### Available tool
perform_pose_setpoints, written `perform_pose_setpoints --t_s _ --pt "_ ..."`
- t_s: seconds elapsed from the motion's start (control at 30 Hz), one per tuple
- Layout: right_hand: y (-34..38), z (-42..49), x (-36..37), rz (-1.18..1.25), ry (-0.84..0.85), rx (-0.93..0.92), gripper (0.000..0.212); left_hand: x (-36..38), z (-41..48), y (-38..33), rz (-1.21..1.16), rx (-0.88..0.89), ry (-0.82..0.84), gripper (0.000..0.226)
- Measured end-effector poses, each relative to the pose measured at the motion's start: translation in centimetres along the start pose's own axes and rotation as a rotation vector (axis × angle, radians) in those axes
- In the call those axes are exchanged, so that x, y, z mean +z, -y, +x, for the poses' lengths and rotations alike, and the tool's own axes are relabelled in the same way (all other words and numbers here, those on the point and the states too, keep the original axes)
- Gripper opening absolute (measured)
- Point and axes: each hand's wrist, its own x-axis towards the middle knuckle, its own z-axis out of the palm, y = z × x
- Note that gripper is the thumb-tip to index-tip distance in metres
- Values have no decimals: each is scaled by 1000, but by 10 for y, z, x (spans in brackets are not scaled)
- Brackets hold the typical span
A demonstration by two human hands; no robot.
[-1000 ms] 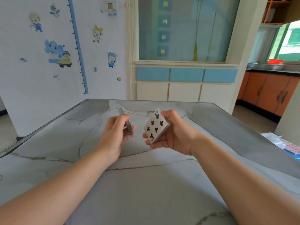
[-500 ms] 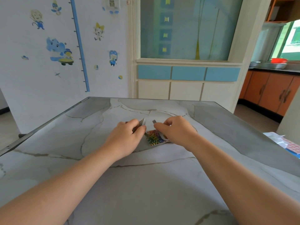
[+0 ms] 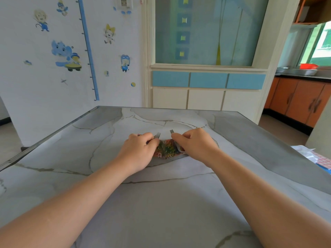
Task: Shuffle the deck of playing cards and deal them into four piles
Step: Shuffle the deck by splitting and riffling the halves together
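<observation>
From the head camera, your only view, you have both hands down on the marble-patterned table [image 3: 161, 203], close together near its middle. Your left hand [image 3: 138, 153] is curled over one half of the deck of playing cards [image 3: 167, 149], and your right hand [image 3: 195, 145] is curled over the other half, knuckles up and palms down. Each hand is closed on its own packet, thumbs turned inward toward the gap.

The two packets meet between your hands, at twelve o'clock from your wrists. There the inner corners overlap in a blurred, colourful fan, most likely cards falling together in a riffle. The far corners of each packet stick up grey just beyond your fingers [image 3: 152, 136], which suggests you are bending the halves upward so the edges can spring off your thumbs. Holding them low and pressed against the table keeps the cards from scattering as they interleave.

No dealt piles lie anywhere on the table, so by my reading you are in the shuffle, with all the dealing left to do. The next move would be to push the woven halves square into one block, and a loose grip here risks cards sliding out sideways on that smooth surface.

At about three o'clock, at the table's right edge, lies some red-checked paper [image 3: 322, 159], well apart from your work.
</observation>
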Motion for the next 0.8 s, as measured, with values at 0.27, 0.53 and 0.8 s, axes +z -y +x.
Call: perform_pose_setpoints --t_s 0.27,0.53,0.8 --pt "1 -3 3 16 -7 -14 67 1 0 -2 -26 -19 -28 45" --pt "5 -3 9 -12 -27 -9 62 5 2 2 -41 -70 -39 42" --pt "4 -8 24 -149 29 -123 46 18 -2 7 95 -118 -111 28"
